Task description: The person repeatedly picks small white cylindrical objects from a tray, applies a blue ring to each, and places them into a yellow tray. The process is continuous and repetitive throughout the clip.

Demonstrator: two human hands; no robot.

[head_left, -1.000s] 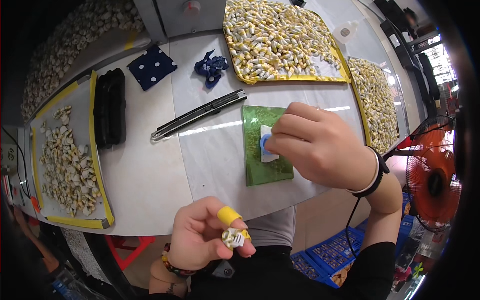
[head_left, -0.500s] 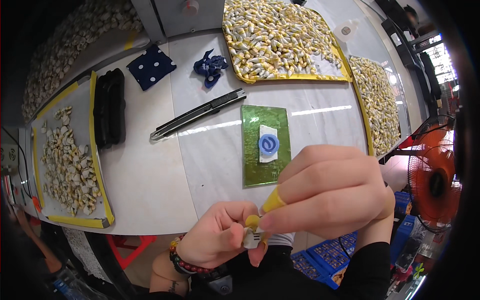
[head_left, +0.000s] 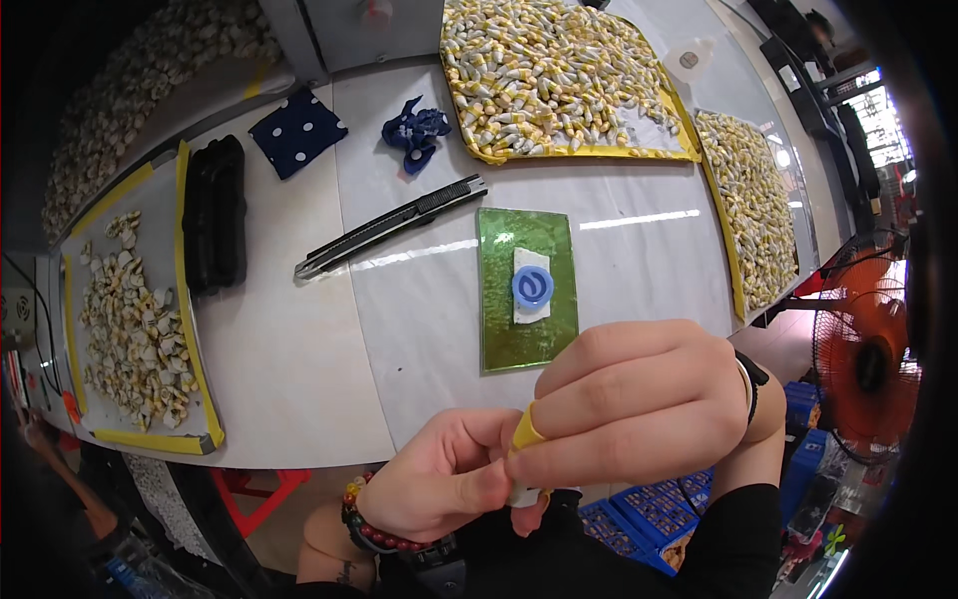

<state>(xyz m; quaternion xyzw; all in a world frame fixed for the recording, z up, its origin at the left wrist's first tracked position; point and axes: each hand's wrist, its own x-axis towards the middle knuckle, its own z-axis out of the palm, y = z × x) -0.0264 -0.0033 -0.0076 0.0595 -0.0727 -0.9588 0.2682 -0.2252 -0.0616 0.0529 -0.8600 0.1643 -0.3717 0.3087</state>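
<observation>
Between the fingers of my left hand [head_left: 434, 479] is a small white piece [head_left: 524, 496], mostly hidden now; half a second ago it showed yellow and dark stripes. My right hand [head_left: 639, 399] is closed in a pinch right over it, with a yellow finger cover [head_left: 528, 427] on one finger. What its fingertips hold is hidden. Beyond the hands lies a green glassy plate [head_left: 499, 339] bearing a white pad [head_left: 532, 315] and a round blue cap-like piece [head_left: 533, 288]. A black-and-silver utility knife [head_left: 394, 228] lies to the left of the plate.
Yellow-edged trays of small white-and-yellow pieces stand at the back [head_left: 569, 157], right [head_left: 738, 290] and left [head_left: 205, 399]. A black tray [head_left: 217, 215], dark blue dotted cloths [head_left: 297, 133] and a white bottle [head_left: 689, 60] are on the table. Blue crates [head_left: 639, 519] and an orange fan [head_left: 868, 364] are at right.
My right hand has shifted slightly left and down over the small piece, covering its yellow part. The view has moved slightly; the things on the table stay put.
</observation>
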